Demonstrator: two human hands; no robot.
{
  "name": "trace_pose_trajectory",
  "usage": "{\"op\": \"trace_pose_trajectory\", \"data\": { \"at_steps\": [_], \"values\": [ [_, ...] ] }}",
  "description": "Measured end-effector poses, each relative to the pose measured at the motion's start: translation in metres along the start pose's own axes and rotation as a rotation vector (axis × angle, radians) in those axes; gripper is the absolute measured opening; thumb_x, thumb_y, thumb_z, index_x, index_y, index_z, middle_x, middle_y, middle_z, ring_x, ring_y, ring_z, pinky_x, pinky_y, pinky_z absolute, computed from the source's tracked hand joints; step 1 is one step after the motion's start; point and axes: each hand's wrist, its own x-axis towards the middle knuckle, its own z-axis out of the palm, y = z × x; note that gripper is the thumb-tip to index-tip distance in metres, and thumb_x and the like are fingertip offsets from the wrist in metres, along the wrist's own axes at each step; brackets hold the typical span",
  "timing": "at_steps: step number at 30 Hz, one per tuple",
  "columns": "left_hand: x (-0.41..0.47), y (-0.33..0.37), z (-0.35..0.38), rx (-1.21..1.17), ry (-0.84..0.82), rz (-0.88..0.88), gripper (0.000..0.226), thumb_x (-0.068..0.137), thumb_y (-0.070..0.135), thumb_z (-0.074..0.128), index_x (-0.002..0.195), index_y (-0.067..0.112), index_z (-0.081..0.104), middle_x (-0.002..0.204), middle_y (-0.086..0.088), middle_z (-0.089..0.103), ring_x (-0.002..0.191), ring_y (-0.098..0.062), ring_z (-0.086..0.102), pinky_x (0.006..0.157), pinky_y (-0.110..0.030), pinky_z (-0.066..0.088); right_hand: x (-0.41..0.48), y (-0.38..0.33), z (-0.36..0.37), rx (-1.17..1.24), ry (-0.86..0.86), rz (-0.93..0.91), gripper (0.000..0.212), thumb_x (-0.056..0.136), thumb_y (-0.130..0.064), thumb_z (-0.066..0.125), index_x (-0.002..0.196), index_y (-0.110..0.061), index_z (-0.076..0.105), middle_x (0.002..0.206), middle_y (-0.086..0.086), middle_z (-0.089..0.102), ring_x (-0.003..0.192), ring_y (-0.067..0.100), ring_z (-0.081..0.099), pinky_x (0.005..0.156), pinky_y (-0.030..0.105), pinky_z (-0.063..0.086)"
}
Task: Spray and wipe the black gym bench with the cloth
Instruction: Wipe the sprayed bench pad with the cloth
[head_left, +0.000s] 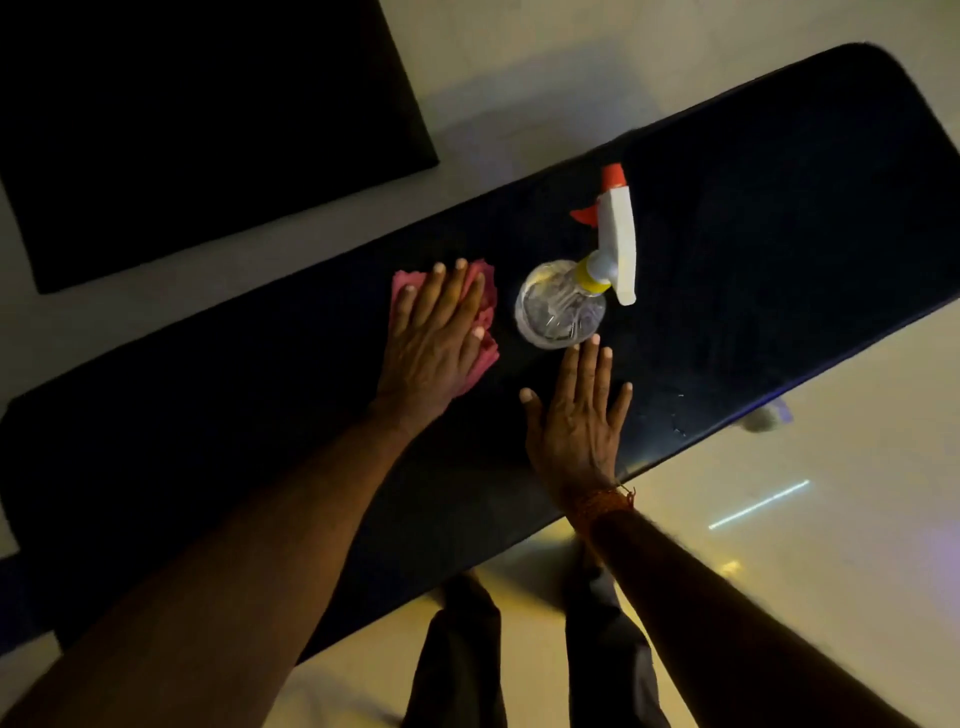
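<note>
The long black gym bench (753, 249) runs diagonally from lower left to upper right. On its middle stands a clear spray bottle (561, 306) with a white trigger head, a red nozzle and a yellow collar. Left of the bottle lies a pink cloth (485, 312). My left hand (436, 332) lies flat on the cloth with straight fingers and covers most of it. Just below the bottle, my right hand (576, 415) is spread flat on the bench, its fingertips close to the bottle's base but apart from it.
A black mat (182, 130) lies on the pale floor beyond the bench at upper left. My legs in dark trousers (462, 660) stand at the bench's near edge. Glossy floor (805, 519) with light reflections stretches to the right.
</note>
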Motion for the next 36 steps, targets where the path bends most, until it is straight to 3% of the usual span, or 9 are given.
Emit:
{"op": "trace_pose_trajectory", "data": {
  "at_steps": [3,6,8,14,20,25,31,33,36],
  "values": [
    [0.015,-0.003,0.004,0.011,0.067,-0.059,0.060,0.109,0.039,0.023,0.164,0.016,0.015,0.172,-0.008,0.011,0.159,-0.028,0.008,0.127,-0.051,0.011,0.000,-0.009,0.003,0.043,0.015,0.055,0.082,0.106,-0.059,0.028,0.165,-0.015,-0.009,0.173,0.006,-0.018,0.158,0.023,-0.022,0.128,0.055,-0.013],
    [0.001,0.000,0.011,0.021,0.044,0.144,0.058,0.108,0.039,0.032,0.162,0.017,0.027,0.170,-0.007,0.021,0.158,-0.027,0.017,0.126,-0.051,0.017,-0.002,-0.017,0.006,0.077,0.024,0.098,0.085,0.105,-0.060,0.028,0.164,-0.015,-0.013,0.172,0.006,-0.022,0.158,0.023,-0.024,0.128,0.055,-0.013],
    [0.014,-0.017,0.006,0.034,0.025,0.235,0.058,0.109,0.040,0.026,0.162,0.017,0.025,0.171,-0.006,0.020,0.159,-0.025,0.015,0.126,-0.050,0.017,-0.002,-0.021,0.007,0.088,0.029,0.111,0.086,0.105,-0.059,0.029,0.164,-0.015,-0.014,0.172,0.006,-0.023,0.158,0.023,-0.025,0.128,0.056,-0.013],
    [0.059,-0.027,0.000,0.031,0.069,0.049,0.059,0.107,0.040,0.025,0.162,0.019,0.026,0.171,-0.006,0.018,0.158,-0.028,0.015,0.126,-0.052,0.016,0.001,-0.018,0.008,0.094,0.029,0.110,0.086,0.103,-0.062,0.027,0.164,-0.018,-0.017,0.171,0.003,-0.025,0.157,0.020,-0.027,0.128,0.052,-0.016],
    [0.026,-0.019,0.008,0.028,0.025,0.285,0.059,0.104,0.040,0.036,0.159,0.019,0.035,0.168,-0.005,0.029,0.156,-0.026,0.025,0.125,-0.051,0.023,0.000,-0.018,0.006,0.084,0.018,0.104,0.086,0.105,-0.060,0.029,0.164,-0.018,-0.017,0.171,0.004,-0.025,0.158,0.022,-0.026,0.128,0.054,-0.014],
    [0.030,-0.001,0.004,-0.019,0.006,-0.004,0.061,0.107,0.041,0.020,0.163,0.018,0.022,0.171,-0.005,0.016,0.159,-0.027,0.012,0.127,-0.053,0.011,0.000,-0.007,0.006,0.048,0.024,0.054,0.080,0.106,-0.059,0.024,0.165,-0.019,-0.013,0.172,0.003,-0.020,0.158,0.021,-0.023,0.128,0.049,-0.014],
    [-0.050,0.038,0.008,-0.171,-0.079,-0.083,0.068,0.106,0.054,0.013,0.165,0.021,0.004,0.173,-0.005,0.001,0.160,-0.025,-0.003,0.128,-0.052,0.007,-0.003,-0.004,0.000,0.010,-0.037,0.035,0.078,0.106,-0.059,0.021,0.164,-0.018,-0.010,0.171,0.004,-0.021,0.157,0.022,-0.024,0.130,0.053,-0.009],
    [-0.044,0.035,-0.003,-0.262,-0.061,-0.180,0.068,0.105,0.056,0.015,0.165,0.025,0.004,0.173,-0.007,0.005,0.160,-0.025,0.002,0.128,-0.051,0.010,-0.007,-0.005,-0.003,0.019,-0.065,0.027,0.078,0.106,-0.059,0.023,0.165,-0.017,-0.007,0.171,0.004,-0.020,0.157,0.022,-0.024,0.130,0.053,-0.009],
    [-0.034,0.019,-0.017,-0.212,0.000,-0.324,0.066,0.105,0.053,0.035,0.163,0.028,0.018,0.165,-0.007,0.032,0.151,-0.030,0.028,0.115,-0.049,0.028,-0.016,-0.010,-0.005,0.028,-0.090,0.026,0.078,0.106,-0.060,0.024,0.166,-0.017,0.001,0.173,0.005,-0.016,0.159,0.023,-0.020,0.129,0.052,-0.009]
  ]
}}
